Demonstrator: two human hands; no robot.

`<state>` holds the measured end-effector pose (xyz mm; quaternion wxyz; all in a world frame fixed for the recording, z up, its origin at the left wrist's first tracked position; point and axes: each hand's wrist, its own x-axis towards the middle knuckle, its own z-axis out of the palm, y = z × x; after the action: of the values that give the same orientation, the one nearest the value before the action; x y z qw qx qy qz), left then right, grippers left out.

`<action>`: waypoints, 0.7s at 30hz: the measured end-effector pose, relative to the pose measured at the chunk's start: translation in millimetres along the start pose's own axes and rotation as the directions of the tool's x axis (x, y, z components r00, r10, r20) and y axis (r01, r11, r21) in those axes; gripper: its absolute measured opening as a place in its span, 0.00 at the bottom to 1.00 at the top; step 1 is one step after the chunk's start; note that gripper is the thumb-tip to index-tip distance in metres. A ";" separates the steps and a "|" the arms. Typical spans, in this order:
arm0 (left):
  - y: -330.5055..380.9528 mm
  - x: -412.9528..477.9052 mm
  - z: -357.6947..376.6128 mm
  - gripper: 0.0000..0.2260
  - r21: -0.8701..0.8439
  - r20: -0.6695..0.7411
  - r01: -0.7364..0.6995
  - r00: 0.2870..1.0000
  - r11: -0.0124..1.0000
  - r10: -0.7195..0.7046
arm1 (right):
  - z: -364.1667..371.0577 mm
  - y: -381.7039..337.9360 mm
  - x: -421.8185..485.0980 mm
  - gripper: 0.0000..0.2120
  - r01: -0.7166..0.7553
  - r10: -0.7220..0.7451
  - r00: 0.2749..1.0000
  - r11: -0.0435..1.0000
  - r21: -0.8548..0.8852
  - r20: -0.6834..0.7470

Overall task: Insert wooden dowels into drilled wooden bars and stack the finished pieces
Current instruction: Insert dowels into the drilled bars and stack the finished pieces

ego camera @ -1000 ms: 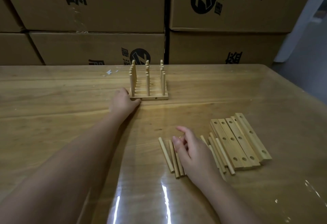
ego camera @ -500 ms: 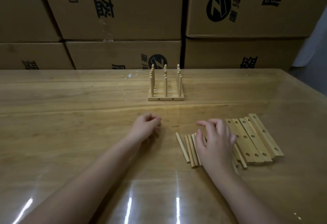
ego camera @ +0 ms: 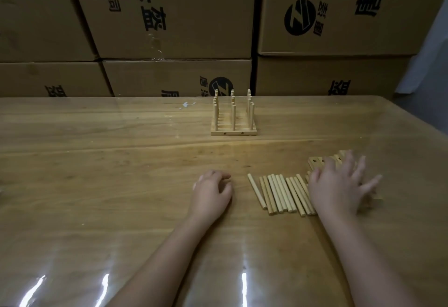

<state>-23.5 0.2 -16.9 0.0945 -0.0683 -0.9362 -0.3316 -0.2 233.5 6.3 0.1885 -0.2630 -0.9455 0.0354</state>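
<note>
Several loose wooden dowels [ego camera: 281,194] lie side by side on the table in front of me. To their right, my right hand [ego camera: 339,185] lies spread over the drilled wooden bars [ego camera: 317,162] and hides most of them; whether it grips one is unclear. My left hand [ego camera: 213,191] rests on the table just left of the dowels, its fingers curled and nothing seen in it. Farther back, a group of finished bars with upright dowels [ego camera: 234,118] stands in rows.
The wooden table [ego camera: 97,173] has a glossy clear cover with glare near its front edge. Stacked cardboard boxes [ego camera: 174,15] form a wall right behind the table. The table's right edge runs diagonally at the far right.
My left hand has pulled back from the finished bars to the table beside the dowels. My right hand has slid right, from the dowels onto the drilled bars.
</note>
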 end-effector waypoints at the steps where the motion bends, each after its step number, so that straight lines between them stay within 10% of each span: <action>1: -0.1 -0.4 -0.9 0.11 -0.020 -0.013 0.002 1.000 1.000 -0.002 | 0.0 2.4 1.2 0.18 -0.019 0.019 1.000 0.999 -0.036 0.013; 9: -1.3 -2.8 -2.3 0.10 -0.113 -0.032 -0.001 0.999 0.994 -0.003 | -0.1 7.4 3.6 0.22 -0.097 0.115 0.983 0.987 -0.126 0.142; 18: -2.2 -0.5 -1.2 0.09 -0.162 -0.047 0.007 0.999 0.987 -0.015 | 1.8 3.8 1.6 0.14 0.087 -0.100 0.993 0.983 0.162 0.070; 21: -2.5 -0.6 -0.9 0.07 -0.217 -0.067 0.008 0.997 0.976 -0.023 | -7.4 -6.9 -5.2 0.12 0.146 -0.176 0.984 0.850 0.506 0.013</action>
<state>-23.2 -2.3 -17.8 0.1164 -0.0591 -0.8911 -0.4347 3.4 224.7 12.5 0.2249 -0.1235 -0.9274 0.2723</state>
